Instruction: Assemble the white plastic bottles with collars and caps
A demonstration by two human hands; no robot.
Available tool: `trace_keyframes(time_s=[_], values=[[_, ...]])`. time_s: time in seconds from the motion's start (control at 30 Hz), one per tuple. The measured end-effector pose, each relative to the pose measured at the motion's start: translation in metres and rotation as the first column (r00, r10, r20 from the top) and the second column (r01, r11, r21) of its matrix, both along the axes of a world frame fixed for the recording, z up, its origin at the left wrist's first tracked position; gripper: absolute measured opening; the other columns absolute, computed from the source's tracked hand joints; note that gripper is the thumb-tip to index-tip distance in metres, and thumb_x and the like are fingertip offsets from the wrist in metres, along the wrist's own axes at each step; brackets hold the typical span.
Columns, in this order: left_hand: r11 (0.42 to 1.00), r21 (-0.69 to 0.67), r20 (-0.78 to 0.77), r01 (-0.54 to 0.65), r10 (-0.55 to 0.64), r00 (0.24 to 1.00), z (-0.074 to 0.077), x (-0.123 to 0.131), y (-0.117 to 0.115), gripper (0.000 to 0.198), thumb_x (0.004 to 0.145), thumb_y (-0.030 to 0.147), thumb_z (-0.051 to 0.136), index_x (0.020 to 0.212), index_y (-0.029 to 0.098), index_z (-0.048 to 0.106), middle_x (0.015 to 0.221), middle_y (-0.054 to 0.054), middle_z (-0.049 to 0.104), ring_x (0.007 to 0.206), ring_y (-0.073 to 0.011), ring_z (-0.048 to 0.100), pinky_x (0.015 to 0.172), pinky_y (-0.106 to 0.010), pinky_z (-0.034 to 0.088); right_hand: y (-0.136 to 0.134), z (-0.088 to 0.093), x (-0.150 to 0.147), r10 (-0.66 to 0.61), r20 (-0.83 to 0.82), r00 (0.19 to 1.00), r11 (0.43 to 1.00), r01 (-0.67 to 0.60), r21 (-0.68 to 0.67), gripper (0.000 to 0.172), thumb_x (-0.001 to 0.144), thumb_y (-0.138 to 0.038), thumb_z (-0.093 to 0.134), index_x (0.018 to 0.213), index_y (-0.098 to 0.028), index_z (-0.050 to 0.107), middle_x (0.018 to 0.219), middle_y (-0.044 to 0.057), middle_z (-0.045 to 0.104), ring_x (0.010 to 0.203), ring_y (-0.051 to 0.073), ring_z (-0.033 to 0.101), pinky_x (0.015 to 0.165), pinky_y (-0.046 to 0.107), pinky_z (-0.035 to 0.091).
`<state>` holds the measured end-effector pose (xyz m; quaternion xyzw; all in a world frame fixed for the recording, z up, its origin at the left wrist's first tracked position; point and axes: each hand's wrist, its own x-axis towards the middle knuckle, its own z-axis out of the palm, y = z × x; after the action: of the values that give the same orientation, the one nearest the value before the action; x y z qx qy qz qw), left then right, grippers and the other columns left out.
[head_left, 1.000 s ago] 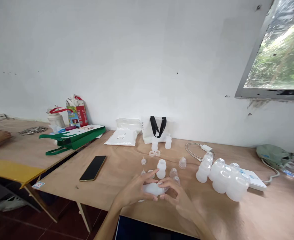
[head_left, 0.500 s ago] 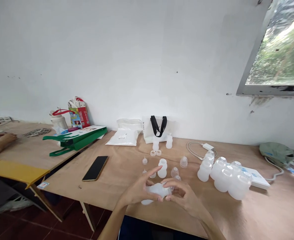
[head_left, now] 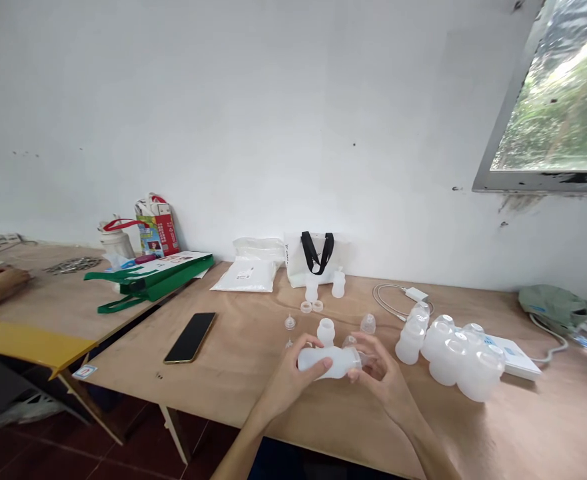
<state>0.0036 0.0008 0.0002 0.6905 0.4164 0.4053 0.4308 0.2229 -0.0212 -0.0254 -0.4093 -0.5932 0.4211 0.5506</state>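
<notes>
A frosted white bottle (head_left: 330,362) lies sideways between my hands above the table. My left hand (head_left: 293,373) is wrapped round its base end. My right hand (head_left: 380,373) pinches a clear teat part (head_left: 366,359) at the bottle's neck. Just behind stands an open-topped bottle (head_left: 326,330). A clear cap (head_left: 368,324) rests to the right of it, and a teat piece (head_left: 290,322) to the left. Two rings (head_left: 312,307) lie farther back, near two small bottles (head_left: 338,285). Another cap is partly hidden behind my right fingers.
Several capped bottles (head_left: 456,357) stand at the right beside a white box (head_left: 516,357) and cable. A black phone (head_left: 190,338) lies left. Behind are a white packet (head_left: 248,273) and a white bag (head_left: 296,267). Another person's hands (head_left: 6,279) rest at far left.
Both hands have lifted the bottle slightly up and to the right. It is now seen more fully, with the teat part visible at its neck.
</notes>
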Motion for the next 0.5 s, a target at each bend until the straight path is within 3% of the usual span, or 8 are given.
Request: trace_keyframes(time_s=[0.1, 0.17, 0.33, 0.4, 0.5], values=[[0.999, -0.040, 0.078, 0.014, -0.011, 0.997, 0.006, -0.004, -0.001, 0.039, 0.086, 0.057, 0.068, 0.093, 0.020, 0.062, 0.086, 0.000, 0.062, 0.076, -0.0151, 0.056, 0.065, -0.022, 0.043, -0.004, 0.004, -0.003, -0.026, 0.128, 0.991, 0.997, 0.018, 0.070, 0.040, 0.078, -0.043, 0.083, 0.114, -0.027, 0.072, 0.118, 0.008, 0.075, 0.104, 0.028, 0.072, 0.086, 0.039, 0.061], [0.986, -0.157, 0.147, 0.048, -0.024, 0.989, 0.007, -0.006, 0.002, 0.044, 0.084, 0.063, 0.066, 0.088, 0.020, 0.058, 0.076, 0.003, 0.057, 0.062, -0.0110, 0.051, 0.052, -0.019, 0.036, -0.007, 0.004, -0.005, -0.061, 0.201, 0.978, 0.987, 0.029, 0.158, 0.031, 0.080, -0.040, 0.082, 0.108, -0.028, 0.076, 0.118, 0.007, 0.076, 0.111, 0.030, 0.070, 0.092, 0.043, 0.060], [0.912, -0.388, 0.211, 0.130, -0.050, 0.976, -0.002, -0.009, 0.014, 0.059, 0.074, 0.079, 0.062, 0.081, 0.021, 0.051, 0.056, 0.006, 0.050, 0.039, -0.0067, 0.038, 0.040, -0.019, 0.016, -0.011, -0.004, -0.009, -0.129, 0.324, 0.937, 0.888, -0.036, 0.458, 0.028, 0.092, -0.023, 0.066, 0.115, -0.036, 0.077, 0.125, 0.003, 0.074, 0.115, 0.029, 0.070, 0.098, 0.049, 0.058], [0.906, -0.403, 0.208, 0.133, -0.051, 0.977, -0.004, -0.009, 0.016, 0.061, 0.073, 0.082, 0.060, 0.079, 0.022, 0.049, 0.052, 0.007, 0.047, 0.038, -0.0070, 0.036, 0.040, -0.019, 0.014, -0.011, -0.005, -0.009, -0.138, 0.340, 0.930, 0.886, -0.038, 0.463, 0.030, 0.093, -0.022, 0.066, 0.117, -0.037, 0.076, 0.127, 0.002, 0.073, 0.115, 0.028, 0.070, 0.098, 0.047, 0.058], [0.948, -0.296, 0.187, 0.117, -0.062, 0.980, -0.001, -0.008, 0.012, 0.053, 0.078, 0.073, 0.063, 0.081, 0.021, 0.052, 0.064, 0.004, 0.053, 0.048, -0.0085, 0.044, 0.045, -0.020, 0.025, -0.010, 0.000, -0.008, -0.136, 0.289, 0.948, 0.960, 0.054, 0.276, 0.031, 0.082, -0.036, 0.080, 0.113, -0.033, 0.077, 0.117, 0.004, 0.078, 0.106, 0.029, 0.073, 0.092, 0.042, 0.061]])
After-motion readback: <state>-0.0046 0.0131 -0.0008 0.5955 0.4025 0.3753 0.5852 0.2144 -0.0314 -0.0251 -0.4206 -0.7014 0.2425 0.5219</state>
